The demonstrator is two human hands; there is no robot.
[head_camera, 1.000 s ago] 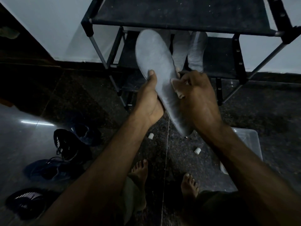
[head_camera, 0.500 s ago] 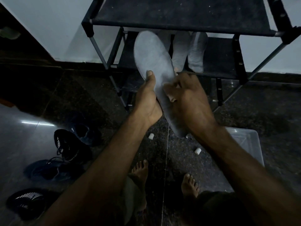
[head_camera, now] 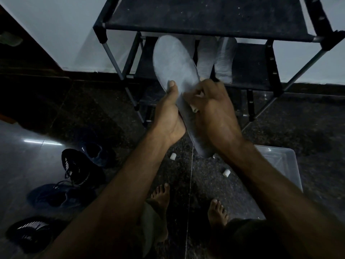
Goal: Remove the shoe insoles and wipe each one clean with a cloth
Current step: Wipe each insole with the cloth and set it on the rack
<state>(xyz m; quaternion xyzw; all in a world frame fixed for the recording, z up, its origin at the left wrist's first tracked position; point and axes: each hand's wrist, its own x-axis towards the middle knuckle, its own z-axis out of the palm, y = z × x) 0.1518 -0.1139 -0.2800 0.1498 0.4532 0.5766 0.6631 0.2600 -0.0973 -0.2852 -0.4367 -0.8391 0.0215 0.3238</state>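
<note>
I hold a grey insole (head_camera: 175, 60) up in front of me, before the black shoe rack (head_camera: 205, 17). It is a flat, thin, foot-shaped piece with a matte, slightly fuzzy face and a rounded toe. Its long axis runs from the toe, up and to the left near the rack's upper shelf, down and to the right to the heel, which hangs over the dark speckled floor (head_camera: 298, 131).

My left hand (head_camera: 168, 116) grips the insole from the left at its middle, thumb laid flat along the face and pointing up, the other fingers wrapped behind where I cannot see them. My right hand (head_camera: 214, 111) is curled over the lower half, fingers bunched tight on a small pale cloth (head_camera: 195, 109) pressed against the insole; only a scrap of it shows between my fingers.

Two more pale insoles (head_camera: 216, 57) stand on the rack's lower fabric shelf, toes up. Dark knit trainers (head_camera: 78, 165) lie on the glossy floor to my left, and a clear plastic box (head_camera: 283, 165) sits to my right. My bare feet (head_camera: 162, 195) are below.
</note>
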